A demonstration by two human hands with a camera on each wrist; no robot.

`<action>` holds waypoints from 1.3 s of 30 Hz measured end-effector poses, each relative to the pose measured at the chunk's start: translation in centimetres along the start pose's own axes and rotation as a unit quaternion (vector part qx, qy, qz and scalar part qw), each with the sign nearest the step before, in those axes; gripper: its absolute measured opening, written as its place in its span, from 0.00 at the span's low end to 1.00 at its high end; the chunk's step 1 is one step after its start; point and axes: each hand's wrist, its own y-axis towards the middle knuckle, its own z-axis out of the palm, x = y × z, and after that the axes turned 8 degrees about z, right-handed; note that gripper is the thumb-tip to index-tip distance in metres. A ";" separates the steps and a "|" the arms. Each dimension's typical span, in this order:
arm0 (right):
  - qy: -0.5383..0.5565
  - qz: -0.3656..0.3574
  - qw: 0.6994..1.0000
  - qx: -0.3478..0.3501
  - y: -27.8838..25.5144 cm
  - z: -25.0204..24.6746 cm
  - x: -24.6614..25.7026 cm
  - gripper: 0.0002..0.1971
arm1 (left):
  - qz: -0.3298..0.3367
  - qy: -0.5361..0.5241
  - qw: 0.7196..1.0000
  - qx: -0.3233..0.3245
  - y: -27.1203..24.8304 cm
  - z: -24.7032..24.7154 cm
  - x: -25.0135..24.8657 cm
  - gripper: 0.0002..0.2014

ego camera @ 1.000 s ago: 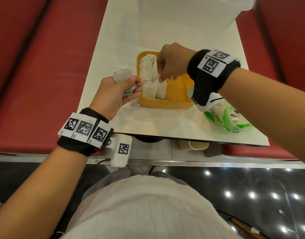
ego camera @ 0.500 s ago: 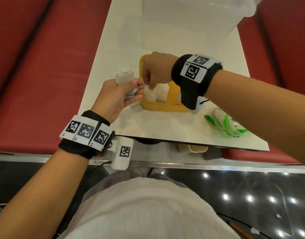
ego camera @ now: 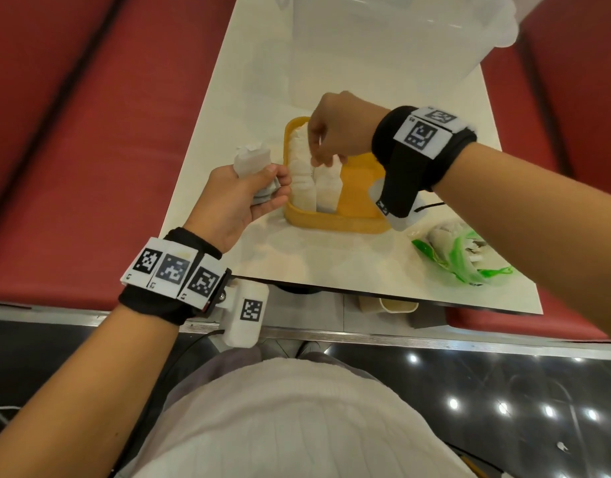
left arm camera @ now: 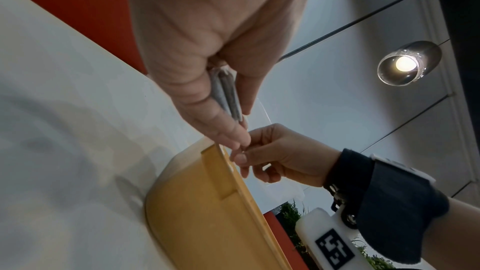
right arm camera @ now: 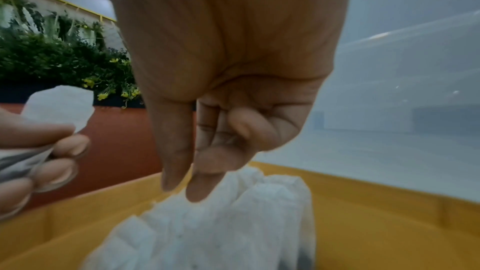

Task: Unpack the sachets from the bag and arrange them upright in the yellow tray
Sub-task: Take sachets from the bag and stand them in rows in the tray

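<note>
A yellow tray (ego camera: 335, 224) sits mid-table with several white sachets (ego camera: 304, 181) standing upright along its left side. My right hand (ego camera: 323, 158) hovers over them, thumb and forefinger pinching the top of one sachet (right arm camera: 233, 202) that stands in the row. My left hand (ego camera: 273, 188) stays just left of the tray and grips a bunch of white sachets (ego camera: 252, 160), whose tops stick out above the fist. The green-and-clear bag (ego camera: 459, 257) lies crumpled near the front right of the table, partly behind my right forearm.
A large clear plastic box (ego camera: 383, 46) stands behind the tray at the far end of the white table (ego camera: 228, 98). Red bench seats (ego camera: 90, 132) flank the table. The table's near edge (ego camera: 366, 291) is close to my body.
The right hand went left to the left hand's bunch, then came back over the tray and lowered onto the row of sachets. The left hand hardly moved.
</note>
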 end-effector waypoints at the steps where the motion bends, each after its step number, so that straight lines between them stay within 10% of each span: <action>1: -0.008 0.009 1.000 -0.009 -0.2 -0.2 -0.5 0.08 | 0.000 0.001 1.000 0.001 0.0 0.0 0.0 0.08; 15: -0.171 0.041 0.983 0.046 -0.1 1.5 -2.0 0.08 | -0.050 -0.080 0.996 0.001 -0.1 0.7 -0.8 0.10; 26: 0.257 -0.042 0.957 -0.126 -6.4 -1.0 -1.1 0.11 | -0.058 -0.042 0.988 0.140 -0.8 3.2 -2.1 0.13; 39: 0.348 -0.028 0.924 -0.160 -10.5 0.2 -3.8 0.06 | -0.027 -0.034 0.983 0.179 -1.8 5.0 -1.8 0.12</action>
